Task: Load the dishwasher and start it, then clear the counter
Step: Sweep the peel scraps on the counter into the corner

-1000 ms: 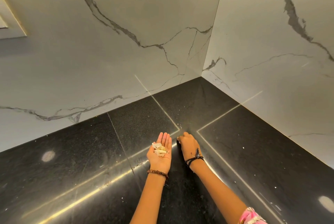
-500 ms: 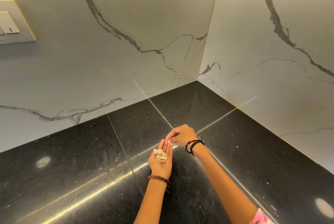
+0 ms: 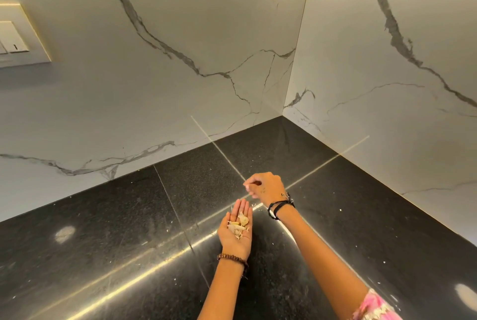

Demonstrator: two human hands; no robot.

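Since a second ago the right hand (image 3: 265, 188) has lifted off the counter (image 3: 103, 229), fingertips pinched on a barely visible bit just beyond the flat-open left hand (image 3: 236, 232) cupping scraps (image 3: 238, 224), so counter-clearing is underway, with white specks left around the fingers

Just one camera here, head-mounted, so there's no second view to overlap with. It looks forward and down from above the black tabletop (image 3: 108, 255), aimed into the inside corner where the two white marble walls (image 3: 180, 82) meet. That corner sits a bit right of center, in the upper half of the frame. The wide-angle lens bends the wall and tabletop edges outward. It's close in: both forearms come up from the bottom edge, with the left hand (image 3: 236, 232) and right hand (image 3: 267, 186) landing in the lower middle, nearer the camera than the corner. A switch plate (image 3: 23, 35) on the wall left of the corner gets clipped by the left edge.
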